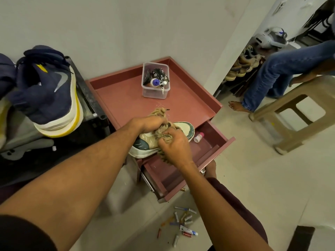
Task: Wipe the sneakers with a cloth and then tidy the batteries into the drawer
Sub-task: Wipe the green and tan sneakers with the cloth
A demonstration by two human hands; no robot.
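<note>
A cream and dark green sneaker (183, 128) lies on the front edge of the maroon cabinet top (126, 98), over the pulled-out drawer (215, 140). My left hand (148, 123) grips the sneaker's top together with a tan cloth (159, 111). My right hand (175, 145) grips a bunch of the same cloth against the shoe's side. Several batteries (183, 219) lie scattered on the floor below the drawer. A small white bottle (198, 137) lies inside the drawer.
A clear plastic box (155, 91) of small items stands at the back of the cabinet top. Navy sneakers (49, 87) sit on a dark rack at left. A person in jeans (268, 77) sits on a beige plastic stool (290, 120) at right.
</note>
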